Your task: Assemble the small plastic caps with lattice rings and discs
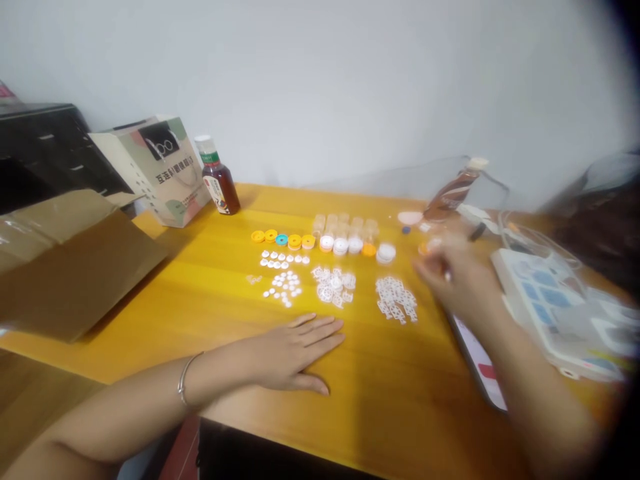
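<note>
Across the wooden table (400, 380), resting empty, spread left hand (295, 348) in front of already lined-up bottle caps (295, 242); poising right hand (461, 272) rightward of these, blurring grip beyond telling; seemingly leaving white plastic pieces (395, 298) loosely piled before them.

A: Camera position?
B: 1 unit, head-worn, facing forward and down over the table (200, 287) toward the wall (320, 87).
A: Viewing range?
B: Near; the left hand (297, 350) and right hand (460, 277) occupy the foreground.
</note>
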### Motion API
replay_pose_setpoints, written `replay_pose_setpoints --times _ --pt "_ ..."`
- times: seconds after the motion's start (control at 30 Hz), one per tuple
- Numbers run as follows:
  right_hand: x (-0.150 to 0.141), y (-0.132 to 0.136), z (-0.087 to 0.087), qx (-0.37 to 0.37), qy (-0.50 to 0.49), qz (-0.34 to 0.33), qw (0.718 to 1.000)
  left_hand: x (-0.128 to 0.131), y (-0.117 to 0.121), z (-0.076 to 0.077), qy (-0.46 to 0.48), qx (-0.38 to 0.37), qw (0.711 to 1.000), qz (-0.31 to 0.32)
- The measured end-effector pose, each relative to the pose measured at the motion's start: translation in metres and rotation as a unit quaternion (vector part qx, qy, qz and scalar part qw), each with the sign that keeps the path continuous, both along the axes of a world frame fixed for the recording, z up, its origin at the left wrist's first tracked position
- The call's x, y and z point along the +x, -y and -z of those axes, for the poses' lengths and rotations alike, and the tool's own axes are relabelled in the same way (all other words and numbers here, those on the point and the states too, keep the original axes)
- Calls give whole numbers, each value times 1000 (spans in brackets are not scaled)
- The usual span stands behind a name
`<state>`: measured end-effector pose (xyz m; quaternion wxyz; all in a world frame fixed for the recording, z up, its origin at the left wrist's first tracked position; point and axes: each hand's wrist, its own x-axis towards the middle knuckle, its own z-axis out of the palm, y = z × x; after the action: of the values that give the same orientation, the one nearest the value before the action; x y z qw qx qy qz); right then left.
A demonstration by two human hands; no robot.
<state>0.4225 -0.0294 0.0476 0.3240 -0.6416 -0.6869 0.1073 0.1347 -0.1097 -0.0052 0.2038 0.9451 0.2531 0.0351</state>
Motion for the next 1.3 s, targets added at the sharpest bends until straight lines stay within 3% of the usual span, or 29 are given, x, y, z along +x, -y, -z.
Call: replay_pose_setpoints --times 0.07,0.13,0.2,0.47,0.5,0.57,0.7,0.77,0.97,1.17,1.23,1.3 --pt "-23 21 4 -96 49 -153 982 -1 -1 0 3 -2 1000 -1" --pt "-42 39 11 -197 93 -288 933 -2 -1 0 3 -1 1000 -1" --pt "-55 50 18 -248 130 -342 897 -2 -1 0 4 2 1000 2" --pt "-61 53 20 -246 182 -352 885 -4 -12 -13 78 38 996 -3" --pt "-60 53 20 -245 184 -352 884 -9 -18 -16 96 46 994 -34" --pt "-60 53 20 -245 188 -352 883 -25 -36 -20 129 87 975 -158" --pt "-61 53 20 -245 192 -349 884 -71 -70 -21 73 202 887 -408" --pt "-62 53 19 -246 190 -347 885 -86 -80 -18 27 196 875 -442" --pt "-63 52 19 -249 190 -346 885 -88 -90 -9 23 132 894 -428" --pt "-63 52 18 -251 193 -346 883 -80 -85 -16 53 136 889 -435" --pt "-62 52 19 -248 190 -346 885 -69 -74 -20 111 152 894 -407" --pt "-62 52 20 -245 190 -345 886 -52 -61 -22 171 143 914 -338"
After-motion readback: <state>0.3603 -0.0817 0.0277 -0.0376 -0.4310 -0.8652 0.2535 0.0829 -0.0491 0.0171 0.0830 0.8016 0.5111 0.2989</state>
